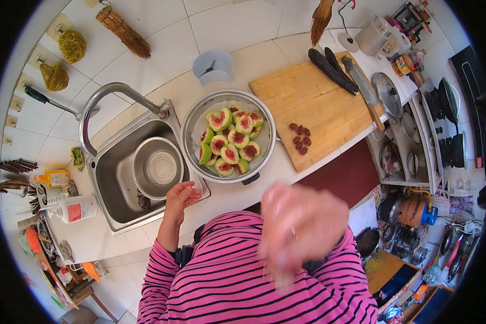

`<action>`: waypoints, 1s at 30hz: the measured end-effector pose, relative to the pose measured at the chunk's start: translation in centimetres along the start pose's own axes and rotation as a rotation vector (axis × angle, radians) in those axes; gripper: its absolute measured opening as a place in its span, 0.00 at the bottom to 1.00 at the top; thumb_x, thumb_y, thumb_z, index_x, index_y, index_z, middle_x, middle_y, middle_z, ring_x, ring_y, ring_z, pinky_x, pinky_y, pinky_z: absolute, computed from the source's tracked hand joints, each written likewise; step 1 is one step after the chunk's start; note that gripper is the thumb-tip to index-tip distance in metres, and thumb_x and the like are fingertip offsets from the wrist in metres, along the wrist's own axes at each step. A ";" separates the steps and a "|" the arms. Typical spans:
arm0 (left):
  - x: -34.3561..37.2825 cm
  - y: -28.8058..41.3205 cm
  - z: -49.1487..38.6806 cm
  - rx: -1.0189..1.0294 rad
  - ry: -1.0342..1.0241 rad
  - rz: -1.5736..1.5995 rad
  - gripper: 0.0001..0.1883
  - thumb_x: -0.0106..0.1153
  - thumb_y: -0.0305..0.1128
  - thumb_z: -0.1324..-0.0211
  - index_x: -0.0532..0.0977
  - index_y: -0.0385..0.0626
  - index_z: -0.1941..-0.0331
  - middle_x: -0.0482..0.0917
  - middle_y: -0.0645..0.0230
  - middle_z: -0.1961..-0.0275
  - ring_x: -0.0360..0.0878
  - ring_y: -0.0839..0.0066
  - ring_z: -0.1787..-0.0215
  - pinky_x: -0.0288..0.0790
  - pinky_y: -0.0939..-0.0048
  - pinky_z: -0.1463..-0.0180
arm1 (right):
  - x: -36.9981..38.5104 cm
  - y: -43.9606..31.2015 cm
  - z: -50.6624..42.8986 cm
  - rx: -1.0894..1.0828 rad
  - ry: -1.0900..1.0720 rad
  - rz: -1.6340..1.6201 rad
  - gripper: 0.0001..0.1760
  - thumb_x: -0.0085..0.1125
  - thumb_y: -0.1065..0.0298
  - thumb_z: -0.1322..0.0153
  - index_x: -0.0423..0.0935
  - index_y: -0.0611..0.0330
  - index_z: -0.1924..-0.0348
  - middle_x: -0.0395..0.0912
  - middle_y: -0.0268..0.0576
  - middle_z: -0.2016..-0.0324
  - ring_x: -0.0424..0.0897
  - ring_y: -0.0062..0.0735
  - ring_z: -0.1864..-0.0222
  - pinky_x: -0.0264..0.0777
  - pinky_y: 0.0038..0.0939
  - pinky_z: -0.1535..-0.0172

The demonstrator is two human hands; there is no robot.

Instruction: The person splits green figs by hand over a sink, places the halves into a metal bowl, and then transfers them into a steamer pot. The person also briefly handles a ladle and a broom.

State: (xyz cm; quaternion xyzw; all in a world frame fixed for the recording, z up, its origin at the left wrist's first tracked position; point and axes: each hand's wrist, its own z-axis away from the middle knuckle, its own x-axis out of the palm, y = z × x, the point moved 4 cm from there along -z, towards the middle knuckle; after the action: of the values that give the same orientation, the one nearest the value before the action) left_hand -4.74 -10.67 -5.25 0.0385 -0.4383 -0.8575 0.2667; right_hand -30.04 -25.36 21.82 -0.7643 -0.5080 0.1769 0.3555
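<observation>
My left hand [181, 196] is raised at the front right corner of the sink, palm turned inward and fingers loosely bent; nothing shows in it. In front of my striped top, my right hand [303, 222] is blurred by motion, and I cannot tell whether it holds anything. Beyond both hands stands a round metal pan [187, 123] with a pale liner. Several halved peaches [229, 154] with green skin and red centres are heaped in it. To the right, several reddish-brown peach pits [298, 139] lie on a wooden cutting board [283, 101].
A steel basin [139, 162] sits in the sink [117, 202] under a curved faucet [90, 117]. Dark long eggplants [328, 71] and a cleaver [362, 85] lie on the board's far end. A pale blue plastic container [222, 77] stands behind the pan, a pot lid [389, 95] at far right.
</observation>
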 end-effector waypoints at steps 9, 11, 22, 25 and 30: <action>1.4 -0.1 0.6 0.009 -0.042 -0.036 0.15 0.53 0.34 0.36 0.72 0.37 0.50 0.83 0.60 0.63 0.82 0.74 0.64 0.76 0.76 0.60 | 6.8 -3.8 -3.0 -0.448 0.090 -0.449 0.13 0.47 0.74 0.26 0.80 0.74 0.62 0.79 0.54 0.64 0.78 0.40 0.70 0.69 0.34 0.71; 1.4 -0.3 0.9 -0.006 -0.029 -0.045 0.15 0.53 0.34 0.36 0.72 0.37 0.50 0.83 0.60 0.63 0.82 0.75 0.64 0.76 0.77 0.60 | 7.0 -3.9 -2.6 -0.478 0.097 -0.456 0.13 0.47 0.74 0.26 0.80 0.73 0.62 0.79 0.53 0.64 0.77 0.39 0.70 0.67 0.32 0.71; 1.6 -0.5 2.5 -0.005 -0.001 -0.067 0.16 0.52 0.35 0.35 0.72 0.37 0.49 0.83 0.59 0.62 0.82 0.74 0.63 0.75 0.75 0.59 | 7.1 -4.5 -2.2 -0.405 0.081 -0.490 0.08 0.56 0.75 0.30 0.82 0.71 0.64 0.81 0.52 0.68 0.77 0.35 0.72 0.67 0.32 0.69; 1.3 -0.6 2.8 -0.008 0.017 -0.064 0.15 0.52 0.35 0.35 0.72 0.37 0.50 0.83 0.59 0.63 0.82 0.74 0.63 0.75 0.75 0.58 | 7.1 -4.3 -1.9 -0.435 0.133 -0.433 0.06 0.59 0.76 0.32 0.82 0.70 0.65 0.81 0.51 0.69 0.77 0.34 0.74 0.67 0.31 0.69; 1.1 -0.9 2.8 -0.011 0.043 -0.058 0.16 0.52 0.35 0.36 0.72 0.37 0.49 0.83 0.60 0.62 0.81 0.75 0.64 0.75 0.76 0.59 | 5.4 -4.4 -1.4 -0.246 0.047 -0.332 0.04 0.61 0.76 0.33 0.82 0.66 0.67 0.81 0.48 0.70 0.78 0.30 0.73 0.69 0.29 0.68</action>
State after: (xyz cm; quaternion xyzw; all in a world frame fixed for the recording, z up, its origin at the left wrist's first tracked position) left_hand -6.91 -8.74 -4.06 0.0678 -0.4264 -0.8662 0.2514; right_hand -29.77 -19.94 26.46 -0.7115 -0.6366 0.0347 0.2954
